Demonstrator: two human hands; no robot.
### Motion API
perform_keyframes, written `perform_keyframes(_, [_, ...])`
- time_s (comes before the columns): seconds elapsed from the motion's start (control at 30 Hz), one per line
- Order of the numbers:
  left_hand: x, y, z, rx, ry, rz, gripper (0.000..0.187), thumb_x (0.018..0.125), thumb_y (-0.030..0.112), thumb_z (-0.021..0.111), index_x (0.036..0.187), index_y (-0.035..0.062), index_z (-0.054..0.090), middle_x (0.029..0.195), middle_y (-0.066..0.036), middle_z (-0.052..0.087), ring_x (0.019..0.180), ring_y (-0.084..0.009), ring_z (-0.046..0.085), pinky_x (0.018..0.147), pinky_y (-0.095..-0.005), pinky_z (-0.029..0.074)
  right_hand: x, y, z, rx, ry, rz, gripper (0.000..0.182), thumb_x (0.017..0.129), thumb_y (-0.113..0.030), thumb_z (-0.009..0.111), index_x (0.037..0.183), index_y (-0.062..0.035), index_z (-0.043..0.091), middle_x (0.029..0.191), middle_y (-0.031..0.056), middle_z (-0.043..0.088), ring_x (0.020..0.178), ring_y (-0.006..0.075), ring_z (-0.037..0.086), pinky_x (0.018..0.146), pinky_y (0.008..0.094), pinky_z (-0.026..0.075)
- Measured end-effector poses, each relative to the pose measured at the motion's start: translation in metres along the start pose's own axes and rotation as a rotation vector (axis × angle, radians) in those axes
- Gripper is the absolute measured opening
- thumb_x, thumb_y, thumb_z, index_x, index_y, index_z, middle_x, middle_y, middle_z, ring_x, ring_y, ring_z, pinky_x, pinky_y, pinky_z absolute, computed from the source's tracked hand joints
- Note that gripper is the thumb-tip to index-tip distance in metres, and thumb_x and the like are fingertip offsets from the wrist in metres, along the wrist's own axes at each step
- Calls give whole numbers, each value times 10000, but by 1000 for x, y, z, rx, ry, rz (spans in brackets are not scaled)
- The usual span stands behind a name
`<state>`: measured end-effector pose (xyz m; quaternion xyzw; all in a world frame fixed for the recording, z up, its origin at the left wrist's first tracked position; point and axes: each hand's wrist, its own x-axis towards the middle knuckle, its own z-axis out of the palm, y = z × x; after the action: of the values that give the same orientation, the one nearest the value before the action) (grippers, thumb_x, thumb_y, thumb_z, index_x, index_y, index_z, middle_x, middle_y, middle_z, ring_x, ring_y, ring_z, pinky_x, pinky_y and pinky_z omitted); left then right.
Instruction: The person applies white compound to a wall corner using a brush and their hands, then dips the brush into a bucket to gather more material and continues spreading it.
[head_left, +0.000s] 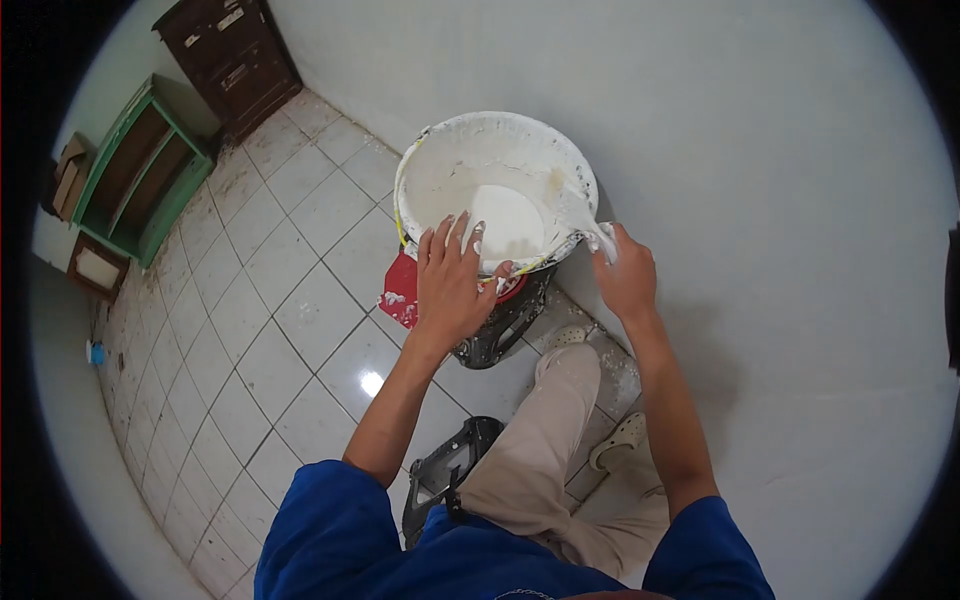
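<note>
Looking down: white bucket [497, 190] on a dark stool [500, 325], tight against the white wall [760, 150]
Bucket location: upper centre of view, over the tiled floor [290, 320], just ahead of the knees
Bucket orientation: upright, mouth open toward the camera, axis vertical (round, so no long axis across)
Bucket look: white all over, inside walls coated with white smears, shallow pool of white paint at the bottom, yellowish line along the rim, drips down the near side
Left hand [452, 285]: palm down on the near rim, fingers spread and released, tips splashed white, gripping nothing
Right hand [625, 275]: at the right rim, fingers closed on a paint-covered tool [585, 222] (kind of tool not discernible), its far end lying inside the bucket against the wall side
Under bucket: red sheet [400, 290] sticking out to the left, spotted white
Stool: black, paint-flecked, touching the bucket base
Background: green shelf [140, 170] and dark cabinet [230, 55], well apart, far left
</note>
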<state>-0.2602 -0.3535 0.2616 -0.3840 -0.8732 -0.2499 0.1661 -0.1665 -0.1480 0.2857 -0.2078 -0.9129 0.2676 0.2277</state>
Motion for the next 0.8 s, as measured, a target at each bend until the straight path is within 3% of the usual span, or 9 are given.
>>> perform_keyframes(0.2, [0,2,2,28,11,24,501,834,353,504,1130,-51,482,1245,-203,405,1190,-357,322,1005,-471,204,-10,-5,-11,-59,36,-49,265,742,-91,539,996,-17,523,776,196,602,723,373,583,648,428,446])
perform_keyframes(0.4, [-1,2,3,39,12,24,540,837,382,492,1124,-75,480,1230,-218,416,1193,-353,321,1017,-464,183,-7,-12,-12,-202,-120,-8,361,734,-47,507,1090,-33,448,890,208,584,799,391,560,672,468,437])
perform_keyframes(0.5, [0,2,3,40,14,26,541,837,384,491,1125,-74,480,1233,-217,414,1193,-353,320,1019,-463,179,-12,-14,-12,-91,-52,-27,371,739,-43,504,1103,-36,438,921,212,576,823,391,554,678,465,444])
perform_keyframes(0.6, [-3,3,2,36,12,26,542,836,387,491,1126,-71,480,1236,-213,413,1192,-351,322,1019,-462,179,-16,-8,-8,-161,-154,-13,379,741,-38,501,1113,-36,429,917,205,573,815,385,556,676,462,447])
perform_keyframes(0.7, [0,3,2,42,16,36,542,835,388,492,1128,-68,481,1238,-209,413,1189,-349,324,1019,-461,178,-20,-7,-9,-157,-37,-97,389,741,-32,496,1122,-35,419,913,195,568,808,384,555,666,459,448])
perform_keyframes(0.8, [-1,4,2,39,13,31,544,834,387,493,1129,-69,480,1237,-209,414,1187,-349,326,1019,-460,178,-24,-8,-11,-196,-78,-38,379,740,-26,490,1113,-32,424,915,187,563,820,379,551,668,459,443])
